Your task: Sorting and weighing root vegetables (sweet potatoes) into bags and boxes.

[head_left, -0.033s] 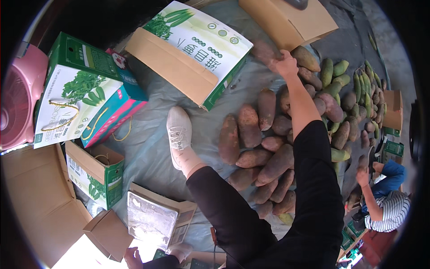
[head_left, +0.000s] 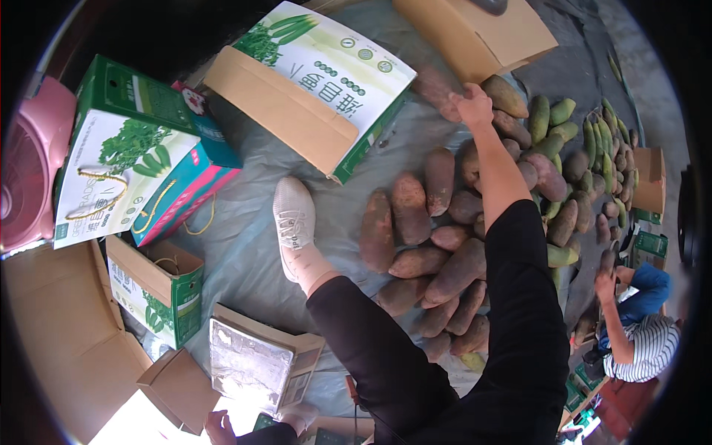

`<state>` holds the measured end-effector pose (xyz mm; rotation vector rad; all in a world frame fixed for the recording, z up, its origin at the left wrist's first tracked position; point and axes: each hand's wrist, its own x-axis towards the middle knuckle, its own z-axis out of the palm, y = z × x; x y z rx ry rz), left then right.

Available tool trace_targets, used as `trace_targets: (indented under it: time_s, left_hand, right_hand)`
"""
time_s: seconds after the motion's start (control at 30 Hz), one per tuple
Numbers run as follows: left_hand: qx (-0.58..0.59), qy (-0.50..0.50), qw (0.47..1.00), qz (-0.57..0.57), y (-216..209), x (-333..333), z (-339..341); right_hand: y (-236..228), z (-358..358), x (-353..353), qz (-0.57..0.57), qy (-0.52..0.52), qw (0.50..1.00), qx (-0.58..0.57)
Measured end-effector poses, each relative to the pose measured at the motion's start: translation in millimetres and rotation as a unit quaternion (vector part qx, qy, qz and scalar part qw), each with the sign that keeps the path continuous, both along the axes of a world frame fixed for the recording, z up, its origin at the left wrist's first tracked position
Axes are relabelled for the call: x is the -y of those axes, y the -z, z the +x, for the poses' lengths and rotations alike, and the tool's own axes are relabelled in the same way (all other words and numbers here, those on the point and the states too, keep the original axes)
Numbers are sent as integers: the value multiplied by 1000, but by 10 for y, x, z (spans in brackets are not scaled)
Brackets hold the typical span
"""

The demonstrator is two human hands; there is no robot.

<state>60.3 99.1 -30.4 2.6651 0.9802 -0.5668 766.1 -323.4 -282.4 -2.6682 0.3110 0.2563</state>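
Observation:
At the top centre my right hand [head_left: 473,107] is closed round one end of a long reddish-purple radish [head_left: 436,93]. This radish lies between a white-and-green carton [head_left: 315,81] and an open brown carton [head_left: 475,37]. Just below and right of the hand spreads a pile of reddish radishes [head_left: 457,271], with green radishes [head_left: 540,120] beyond. My left hand [head_left: 218,428] shows at the lower edge, beside a small brown box [head_left: 178,389]. The frame's edge cuts it off and its finger pose is unclear.
Gift cartons [head_left: 122,152] and a pink fan [head_left: 33,159] stand at left. An opened carton [head_left: 152,293] and a grey-topped square item [head_left: 252,363] lie below them. My shoe [head_left: 294,211] rests on plastic sheeting. A person in a striped shirt [head_left: 645,348] sits at far right, holding a radish.
The person at far right has lifted their hands slightly. My right hand stays on the same radish; the whole view has shifted only a little.

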Motion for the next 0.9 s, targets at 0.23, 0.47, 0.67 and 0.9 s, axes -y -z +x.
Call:
trace_targets:
  time_s: [0.23,0.47,0.67,0.9]
  left_hand:
    - [-27,-52,997,-40,198,-95,-58]
    - [-52,-114,991,-48,275,-180,-213]
    - [-23,-81,996,-37,257,-203,-216]
    - [-14,-65,998,-22,385,-321,-127]
  right_hand:
    - [243,141,352,263,107,948,142]
    - [61,-44,88,339,121,933,28]
    - [175,-4,205,402,205,892,-19]
    - [285,-185,132,477,204,855,-21]
